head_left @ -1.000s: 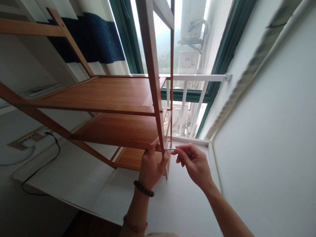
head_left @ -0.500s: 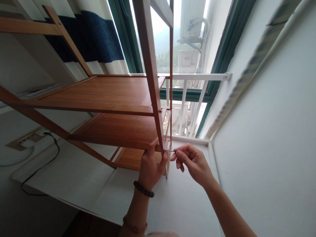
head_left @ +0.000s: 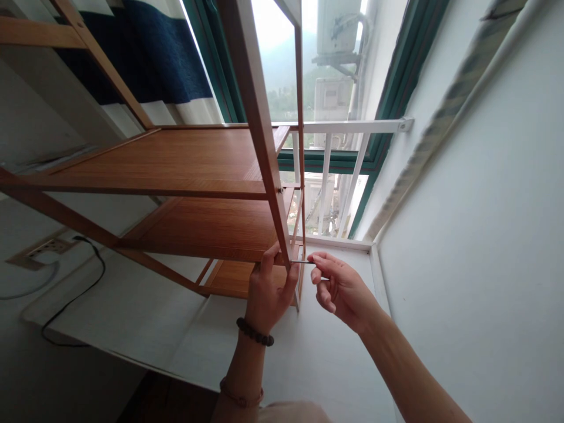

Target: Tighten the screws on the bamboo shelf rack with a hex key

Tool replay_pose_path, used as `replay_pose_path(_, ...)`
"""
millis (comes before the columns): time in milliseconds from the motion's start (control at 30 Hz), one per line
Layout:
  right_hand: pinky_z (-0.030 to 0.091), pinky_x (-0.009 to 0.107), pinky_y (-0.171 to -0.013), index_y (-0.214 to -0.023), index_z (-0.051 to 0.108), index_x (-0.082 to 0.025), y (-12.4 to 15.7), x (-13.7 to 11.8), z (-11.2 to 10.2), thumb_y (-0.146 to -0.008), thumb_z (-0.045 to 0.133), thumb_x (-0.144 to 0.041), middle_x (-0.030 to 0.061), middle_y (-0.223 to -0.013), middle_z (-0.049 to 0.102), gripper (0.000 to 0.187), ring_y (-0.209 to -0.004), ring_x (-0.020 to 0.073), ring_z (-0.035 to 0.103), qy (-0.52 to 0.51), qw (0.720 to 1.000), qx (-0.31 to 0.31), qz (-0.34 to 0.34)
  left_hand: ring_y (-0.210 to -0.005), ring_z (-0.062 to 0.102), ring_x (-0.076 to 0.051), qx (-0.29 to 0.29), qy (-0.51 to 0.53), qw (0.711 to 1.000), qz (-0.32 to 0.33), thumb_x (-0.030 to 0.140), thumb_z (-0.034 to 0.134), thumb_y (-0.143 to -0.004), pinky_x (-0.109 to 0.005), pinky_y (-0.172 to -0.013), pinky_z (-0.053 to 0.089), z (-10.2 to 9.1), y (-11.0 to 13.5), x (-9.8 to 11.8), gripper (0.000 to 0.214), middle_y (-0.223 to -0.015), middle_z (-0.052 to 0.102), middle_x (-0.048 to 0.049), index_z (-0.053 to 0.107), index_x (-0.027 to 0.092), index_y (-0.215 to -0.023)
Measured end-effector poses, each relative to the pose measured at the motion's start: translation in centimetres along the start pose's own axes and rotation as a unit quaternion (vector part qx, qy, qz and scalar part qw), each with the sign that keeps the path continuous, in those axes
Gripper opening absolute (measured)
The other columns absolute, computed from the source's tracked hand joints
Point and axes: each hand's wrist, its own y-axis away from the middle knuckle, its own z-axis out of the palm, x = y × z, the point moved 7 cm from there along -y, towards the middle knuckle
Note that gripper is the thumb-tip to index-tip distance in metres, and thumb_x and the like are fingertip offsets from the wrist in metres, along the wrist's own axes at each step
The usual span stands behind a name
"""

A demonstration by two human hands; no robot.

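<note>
A brown wooden shelf rack with slatted boards stands on a white surface by a window. My left hand, with bead bracelets on the wrist, is wrapped round the rack's front upright post where the lower shelf board meets it. My right hand is closed in a pinch on a thin metal hex key. The key's tip sits against the right side of the post, level with the lower shelf.
A white wall runs along the right. Behind the rack are a green-framed window with a white railing, and a blue and white curtain. A black cable and a wall socket lie at the left.
My right hand has turned, fingers curling under, with the hex key still at the post. The view has shifted slightly down and left. My left hand stays on the post.
</note>
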Motion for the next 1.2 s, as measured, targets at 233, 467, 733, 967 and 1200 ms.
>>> replay_pose_path(233, 0.047, 0.018, -0.057, -0.101, 0.063, -0.02, 0.0, -0.9, -0.1, -0.078, 0.061, -0.029, 0.0071, -0.103, 0.066, 0.025, -0.076, 0.0098, 0.061, 0.049, 0.989, -0.121, -0.07, -0.089, 0.062, -0.019, 0.012, 0.0, 1.0, 0.001, 0.028, 0.055, -0.078, -0.031, -0.08, 0.048, 0.1, 0.0, -0.1, 0.041, -0.101, 0.064, -0.0066, 0.046, 0.017, -0.117)
replay_pose_path(467, 0.044, 0.025, -0.053, -0.095, 0.068, -0.018, -0.6, -1.5, -1.0, -0.081, 0.056, -0.039, 0.0054, -0.075, 0.069, 0.028, -0.055, 0.0107, 0.055, 0.187, 0.966, -0.049, -0.172, -0.086, 0.062, -0.018, 0.009, 0.003, 1.0, -0.016, 0.027, 0.055, -0.077, -0.031, -0.079, 0.048, 0.2, 0.1, -0.3, 0.042, -0.099, 0.064, -0.0055, 0.047, 0.019, -0.117)
replay_pose_path(733, 0.041, 0.021, -0.049, -0.093, 0.054, -0.02, -0.6, -1.2, -0.6, -0.078, 0.058, -0.043, -0.0036, -0.056, 0.058, 0.028, -0.048, 0.0084, 0.05, 0.093, 0.988, 0.02, -0.118, -0.086, 0.062, -0.018, 0.009, 0.002, 1.0, -0.026, 0.027, 0.055, -0.077, -0.03, -0.08, 0.047, 0.2, 0.0, -0.1, 0.043, -0.094, 0.065, -0.004, 0.047, 0.018, -0.118)
replay_pose_path(967, 0.047, 0.028, -0.063, -0.089, 0.058, -0.018, -0.6, -1.2, -0.9, -0.082, 0.054, -0.042, 0.0028, -0.073, 0.065, 0.025, -0.066, 0.0133, 0.059, 0.152, 0.971, -0.015, -0.182, -0.089, 0.062, -0.019, 0.003, 0.005, 1.0, -0.023, 0.028, 0.053, -0.078, -0.031, -0.08, 0.048, 0.2, 0.1, -0.2, 0.042, -0.101, 0.064, -0.0055, 0.046, 0.018, -0.118)
replay_pose_path(1200, 0.036, 0.023, -0.046, -0.048, 0.046, -0.018, 0.4, -2.0, -1.3, -0.084, 0.046, -0.047, -0.0034, -0.041, 0.044, 0.046, -0.041, 0.0089, 0.045, 0.33, 0.92, 0.087, -0.193, -0.088, 0.062, -0.018, 0.006, 0.013, 1.0, -0.019, 0.026, 0.053, -0.078, -0.031, -0.081, 0.047, 0.2, 0.0, 0.0, 0.041, -0.098, 0.065, -0.0045, 0.046, 0.019, -0.117)
